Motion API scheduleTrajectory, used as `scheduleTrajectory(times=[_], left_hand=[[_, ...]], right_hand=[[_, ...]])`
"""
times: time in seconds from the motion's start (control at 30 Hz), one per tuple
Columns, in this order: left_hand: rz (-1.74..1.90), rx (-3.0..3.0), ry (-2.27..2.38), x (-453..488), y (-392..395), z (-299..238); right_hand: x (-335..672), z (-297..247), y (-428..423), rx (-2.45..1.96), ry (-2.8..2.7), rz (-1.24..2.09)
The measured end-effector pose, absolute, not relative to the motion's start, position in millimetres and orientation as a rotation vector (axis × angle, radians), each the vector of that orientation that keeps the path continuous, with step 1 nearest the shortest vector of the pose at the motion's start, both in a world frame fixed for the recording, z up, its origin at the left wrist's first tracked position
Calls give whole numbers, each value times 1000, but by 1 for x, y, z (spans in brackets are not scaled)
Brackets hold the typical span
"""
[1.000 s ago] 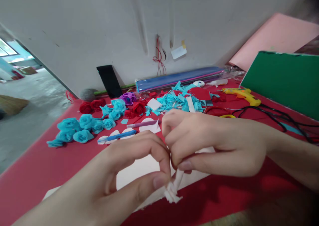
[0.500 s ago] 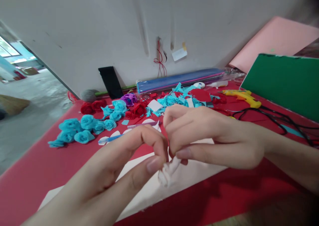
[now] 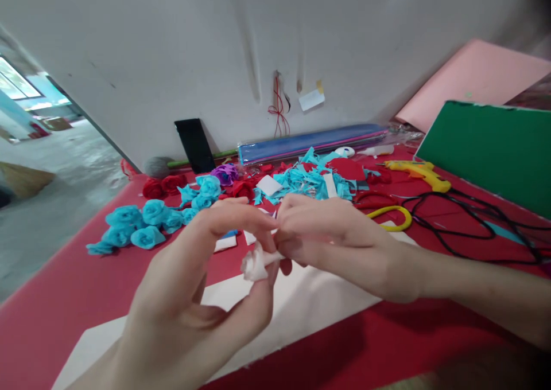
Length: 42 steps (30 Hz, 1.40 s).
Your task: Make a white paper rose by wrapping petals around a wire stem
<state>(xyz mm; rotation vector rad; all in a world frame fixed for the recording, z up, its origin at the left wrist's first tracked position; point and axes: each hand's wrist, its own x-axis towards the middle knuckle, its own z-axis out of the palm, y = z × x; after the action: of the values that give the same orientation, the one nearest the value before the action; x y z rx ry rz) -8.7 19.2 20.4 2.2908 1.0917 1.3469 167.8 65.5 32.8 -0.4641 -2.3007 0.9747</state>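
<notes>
1. The right hand (image 3: 357, 241) is hiding the far end of the thin stem of the small white rolled-paper rosette (image 3: 253, 265).
2. The left hand (image 3: 185, 287) is covering part of the long white paper sheet (image 3: 310, 301).
3. The flat green rectangular board (image 3: 495, 155) is running off the right edge.
4. The straw-coloured bristly bundle (image 3: 26, 179) is blurring at far left.

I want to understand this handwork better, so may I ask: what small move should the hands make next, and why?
Perhaps a small turn of the white paper piece by the right hand, with the left hand steadying it. The right fingertips pinch its narrow stem, while the left thumb and fingers curve around its ruffled end, so both seem well placed.
</notes>
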Motion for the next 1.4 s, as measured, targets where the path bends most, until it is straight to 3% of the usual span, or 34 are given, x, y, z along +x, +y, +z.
scheduleTrajectory(times=[0.2,0.6,0.83,1.17,1.4], left_hand=[[1431,2214,1175,-9,18,20],[1323,2338,1177,-11,23,26],[1353,2419,1268,-11,31,15],[1328,2703,1370,-9,31,19],[1436,2279,1281,-5,26,17]], right_hand=[[163,28,62,-360,-2286,524],[158,23,59,-485,-2234,348],[153,3,66,-396,-2117,-57],[156,1,79,-301,-2173,-39],[156,-7,90,-188,-2097,391]])
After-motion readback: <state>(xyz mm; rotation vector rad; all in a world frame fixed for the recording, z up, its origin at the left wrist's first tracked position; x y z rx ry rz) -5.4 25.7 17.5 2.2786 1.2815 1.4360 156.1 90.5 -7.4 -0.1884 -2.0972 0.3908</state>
